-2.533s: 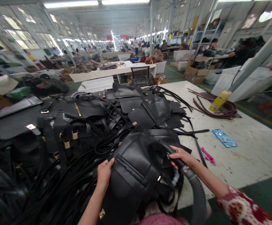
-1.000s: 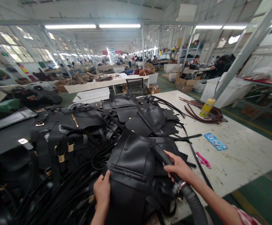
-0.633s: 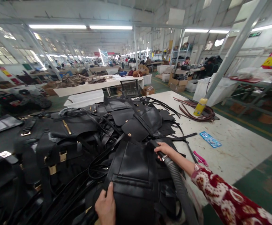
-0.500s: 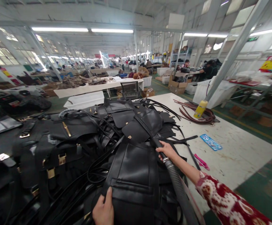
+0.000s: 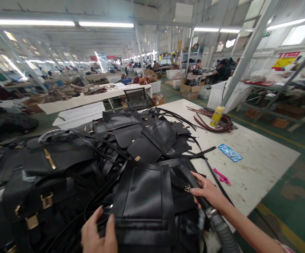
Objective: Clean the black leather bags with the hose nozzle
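A black leather bag (image 5: pixel 145 191) with a stitched rectangular panel lies flat in front of me, on a heap of similar black bags (image 5: pixel 72 154) with gold buckles and loose straps. At its lower left edge is my left hand (image 5: pixel 98 233), thumb and fingers apart; whether the thumb touches the edge I cannot tell. To the bag's right, my right hand (image 5: pixel 207 191) is closed around the black nozzle of a vacuum hose (image 5: pixel 223 228). A metal clamp joins nozzle and ribbed hose. The nozzle's tip lies close to the bag's upper right corner.
On the white table (image 5: pixel 263 158) at right are a pink tool (image 5: pixel 222 176), a blue packet (image 5: pixel 230 153), a yellow bottle (image 5: pixel 217 116) and coiled brown straps (image 5: pixel 206 123). A white bin (image 5: pixel 80 115) and a chair (image 5: pixel 135 98) stand beyond. People sit farther back.
My right hand has drawn the nozzle back toward me, off the upper bags. My left hand's fingers have spread and it sits left of the bag's edge. The view has shifted right.
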{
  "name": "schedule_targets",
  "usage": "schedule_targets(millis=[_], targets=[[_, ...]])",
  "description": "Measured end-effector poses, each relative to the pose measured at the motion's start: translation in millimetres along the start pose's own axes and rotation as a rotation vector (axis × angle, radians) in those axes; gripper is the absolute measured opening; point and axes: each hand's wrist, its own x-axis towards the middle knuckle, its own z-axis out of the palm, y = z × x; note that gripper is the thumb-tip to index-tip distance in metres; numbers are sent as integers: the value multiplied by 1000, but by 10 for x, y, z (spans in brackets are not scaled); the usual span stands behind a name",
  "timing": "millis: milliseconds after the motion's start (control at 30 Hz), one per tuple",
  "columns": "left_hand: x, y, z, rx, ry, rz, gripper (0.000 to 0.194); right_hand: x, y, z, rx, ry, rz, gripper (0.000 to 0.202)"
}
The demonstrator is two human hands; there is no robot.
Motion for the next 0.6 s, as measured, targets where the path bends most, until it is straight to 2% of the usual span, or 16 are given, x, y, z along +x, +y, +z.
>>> schedule_targets(millis=[33,100,167,267,333,433,500,600], targets=[[101,211,141,-56,-126,134,41,-29,18,21,13,5,1,72],[315,620,546,-106,-495,382,37,-89,41,69,37,18,2,71],[520,943,1031,-16,-827,526,46,-153,56,112,56,30,17,72],[763,1194,1657,65,-1068,551,58,-244,89,131,92,54,54,77],[866,1237,1903,89,-1178,520,57,-300,116,109,112,77,80,83],[943,1237,2011,80,-1334,449,33,-387,120,66,135,120,94,86],[962,1240,1959,43,-1439,371,20,-451,82,55,150,143,72,83],[977,1251,1785,-27,-1567,214,23,-544,-26,64,144,129,39,78]])
